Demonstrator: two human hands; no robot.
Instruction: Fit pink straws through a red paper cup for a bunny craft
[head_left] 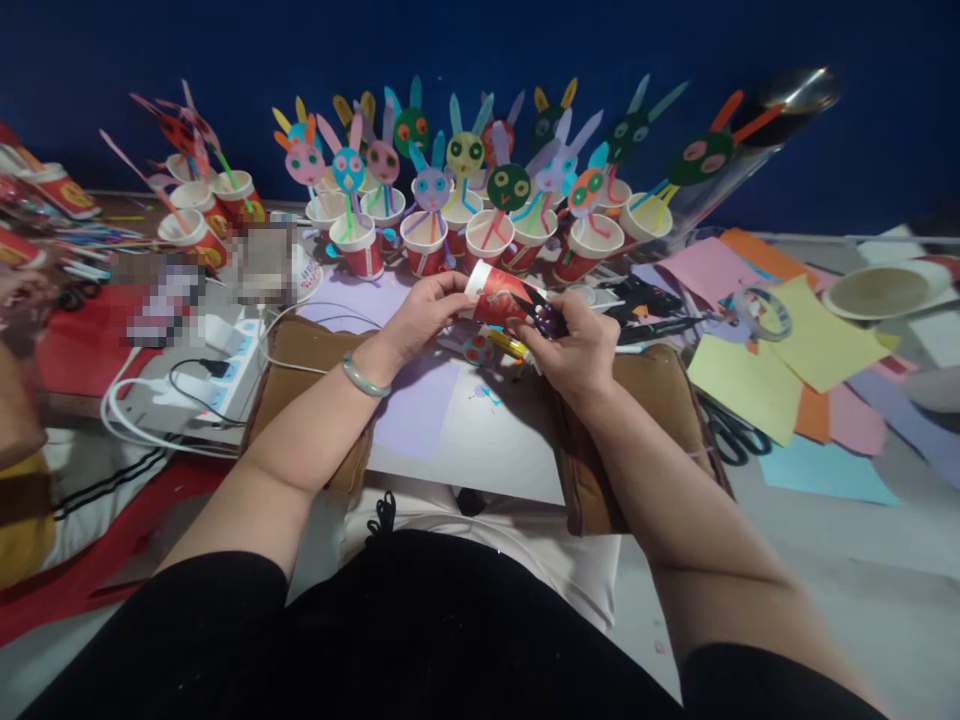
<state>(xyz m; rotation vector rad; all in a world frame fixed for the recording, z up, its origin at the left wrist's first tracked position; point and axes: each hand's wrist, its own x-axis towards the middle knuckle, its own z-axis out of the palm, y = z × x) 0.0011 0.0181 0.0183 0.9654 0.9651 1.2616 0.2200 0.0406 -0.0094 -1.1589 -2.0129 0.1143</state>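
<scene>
My left hand (433, 308) is closed on a red paper cup (493, 294) with a white rim, tilted onto its side. In my right hand (577, 345) is a pair of dark scissors (538, 312), their pointed blades against the cup's side; the fingers partly hide the handles. Just below the cup are a small yellow item (507, 344) and a round paper face (478, 349). Several red cups holding straw-legged paper rabbits, such as the green-faced rabbit (508, 187), stand in rows beyond my hands.
Coloured paper sheets (750, 375) and a roll of clear tape (763, 312) lie to the right, near black-handled scissors (731, 435). A power strip (234, 370) with white cables is at left. Brown padded cushions (300, 370) lie under my forearms. Another person's arm (16, 410) shows at far left.
</scene>
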